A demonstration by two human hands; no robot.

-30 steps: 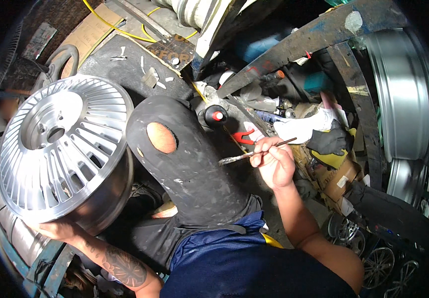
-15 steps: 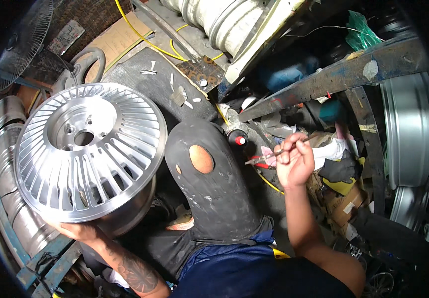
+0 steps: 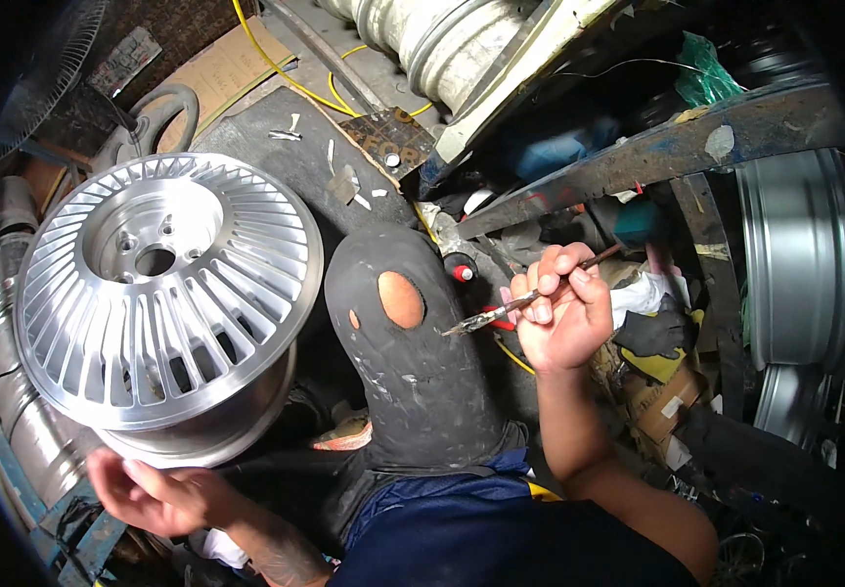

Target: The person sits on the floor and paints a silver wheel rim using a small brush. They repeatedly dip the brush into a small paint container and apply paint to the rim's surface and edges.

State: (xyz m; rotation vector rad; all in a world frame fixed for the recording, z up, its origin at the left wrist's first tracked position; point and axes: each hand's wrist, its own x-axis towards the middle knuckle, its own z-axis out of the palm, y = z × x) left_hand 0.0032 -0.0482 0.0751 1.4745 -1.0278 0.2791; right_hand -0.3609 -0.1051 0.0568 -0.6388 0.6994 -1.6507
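Observation:
A silver multi-spoke alloy wheel rim point(image 3: 246, 323) rests face up on my left, tilted a little toward me. Just below its near edge is my left hand point(image 3: 163, 497), apart from the rim, with nothing in it and its fingers loosely bent and spread. On the right, above the floor clutter, my right hand point(image 3: 567, 308) grips a thin paintbrush point(image 3: 489, 319) between thumb and fingers. The brush's bristle end points left toward my knee point(image 3: 408, 254), and its dark handle sticks out past the fingers.
Silver cylinders point(image 3: 26, 362) line the left side beside a fan point(image 3: 46, 78). Another rim point(image 3: 799, 254) stands at the right behind a metal beam point(image 3: 638, 166). A bottle with a red cap point(image 3: 463, 273) stands beyond my knee. A yellow hose point(image 3: 276, 59) crosses the back.
My left hand has let go of the rim's underside and drawn down toward me. My right hand has moved slightly left with the brush, whose tip now reaches over my leg.

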